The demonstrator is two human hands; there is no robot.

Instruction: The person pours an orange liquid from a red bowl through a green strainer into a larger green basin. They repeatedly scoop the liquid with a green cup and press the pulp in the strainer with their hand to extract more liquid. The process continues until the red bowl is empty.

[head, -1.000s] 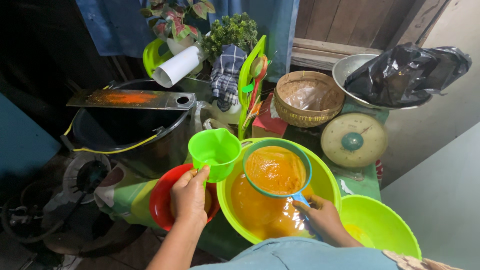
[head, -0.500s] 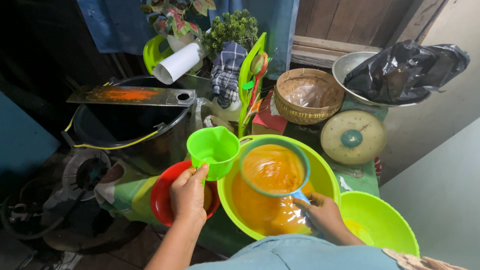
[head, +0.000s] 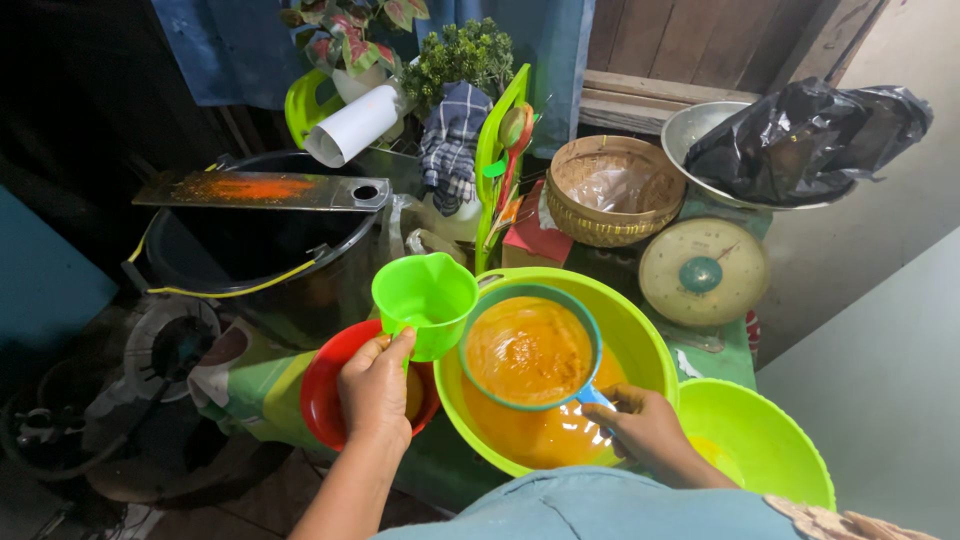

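Head view, left hand: clenched on the handle of a green jug; jug held upright, mouth open upward, just left of the sieve rim.
Head view, right hand: fingers wrapped round the blue handle of a round sieve; grip firm, thumb on top.
Sieve: blue-rimmed, full of orange pulp and liquid, held level above the big bowl, inside its rim line.
Big bowl: lime green, wide, holding orange liquid under the sieve; sits on the green-covered bench.
Red basin: just left of the big bowl, partly hidden under the left hand and jug; contents mostly hidden.
Second green bowl: lower right, touching or just beside the big bowl; a little yellow liquid at its bottom.
Scale: round pale dial face with a teal centre, behind the big bowl, to the right.
Woven basket: behind the scale, lined with clear plastic.
Metal basin: far right rear, a black plastic bag lying in it.
Dark drum: left rear, a metal grater plate stained orange lying across its top.
Rear clutter: white roll, checked cloth, leafy plants.
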